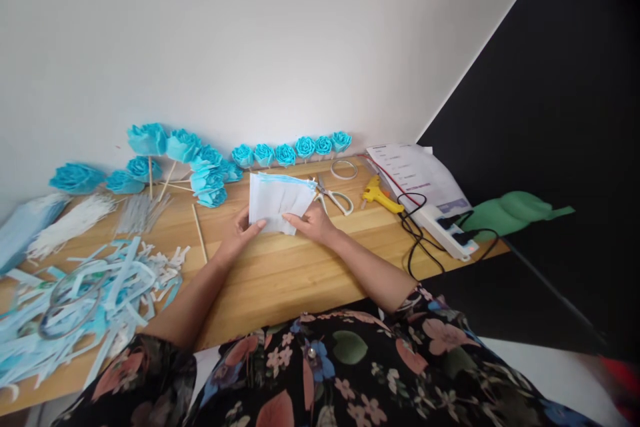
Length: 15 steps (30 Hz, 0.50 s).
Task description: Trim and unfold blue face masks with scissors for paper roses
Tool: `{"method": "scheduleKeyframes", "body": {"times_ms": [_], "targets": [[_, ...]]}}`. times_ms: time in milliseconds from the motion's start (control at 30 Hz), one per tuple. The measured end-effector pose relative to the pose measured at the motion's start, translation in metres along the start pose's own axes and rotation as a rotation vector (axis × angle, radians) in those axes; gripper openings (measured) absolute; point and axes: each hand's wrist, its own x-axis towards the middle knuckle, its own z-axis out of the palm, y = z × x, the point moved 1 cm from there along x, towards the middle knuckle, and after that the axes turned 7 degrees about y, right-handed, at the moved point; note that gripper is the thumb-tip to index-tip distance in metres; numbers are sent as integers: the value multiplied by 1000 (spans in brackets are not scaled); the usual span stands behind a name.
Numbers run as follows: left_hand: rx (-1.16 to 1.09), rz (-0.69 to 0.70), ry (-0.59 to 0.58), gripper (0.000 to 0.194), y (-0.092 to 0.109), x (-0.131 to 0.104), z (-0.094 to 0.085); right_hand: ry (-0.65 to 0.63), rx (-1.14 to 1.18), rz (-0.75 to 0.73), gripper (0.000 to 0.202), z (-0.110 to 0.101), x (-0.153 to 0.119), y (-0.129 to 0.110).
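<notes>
Both hands hold a small stack of thin white and blue sheets up over the middle of the wooden table. It looks like cut face-mask fabric, with blue layers showing along the top edge. My left hand grips the lower left edge, thumb in front. On the lower right, my right hand pinches the stack with its thumb across the white face. The fingers behind the sheets are hidden. Just beyond my right hand lie white-handled scissors, partly covered by the stack. A thin wooden stick rests left of my left hand.
Blue flowers line the wall, several on sticks. Cut strips, white wires and blue sheets cover the left. A tape ring, yellow glue gun, papers, power strip and loose black cable lie right.
</notes>
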Motion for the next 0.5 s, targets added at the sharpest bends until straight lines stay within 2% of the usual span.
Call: {"method": "scheduleKeyframes", "body": {"times_ms": [67,200,367,500], "targets": [[11,-13,17,77,-1,-1,-1,18,32,-15,32,-1,1,-1],[0,-42,9,69,-4,-1,-2,-44,29,-56,31,0,4,-1],[70,-65,15,67,0,-3,0,-43,20,-99,35,2,4,-1],[59,-70,-3,68,0,-5,2,-79,-37,-64,41,3,3,0]]}}
